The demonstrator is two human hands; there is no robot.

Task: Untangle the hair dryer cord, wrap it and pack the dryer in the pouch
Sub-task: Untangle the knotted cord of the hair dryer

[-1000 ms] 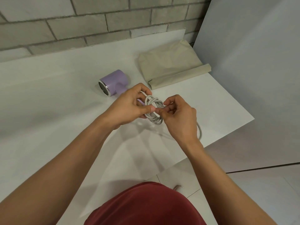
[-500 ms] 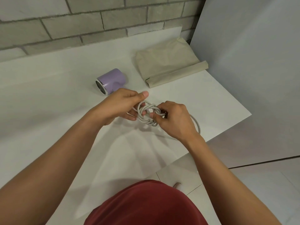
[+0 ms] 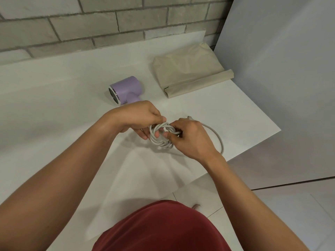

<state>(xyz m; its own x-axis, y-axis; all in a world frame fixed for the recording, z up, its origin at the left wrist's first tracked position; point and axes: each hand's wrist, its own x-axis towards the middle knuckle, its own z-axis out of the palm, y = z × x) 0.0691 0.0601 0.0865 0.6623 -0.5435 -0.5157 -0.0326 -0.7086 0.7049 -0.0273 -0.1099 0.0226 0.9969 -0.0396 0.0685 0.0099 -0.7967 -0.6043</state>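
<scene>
Gripped one coiled cord (image 3: 161, 136) with left hand (image 3: 137, 117) and right hand (image 3: 190, 137); beyond lay one lilac dryer (image 3: 126, 92), one beige pouch (image 3: 190, 70), on white table (image 3: 54, 105).

The tabletop (image 3: 54, 109) was a plain white surface, matte and evenly lit. Directly behind its far edge stood a wall of grey bricks (image 3: 101, 24) with recessed mortar joints. Against the tabletop's right side rose a smooth pale grey panel (image 3: 282, 69), reaching down to the floor. Below the tabletop's near right corner lay a floor of large white tiles (image 3: 290, 218) with thin dark joints.
</scene>
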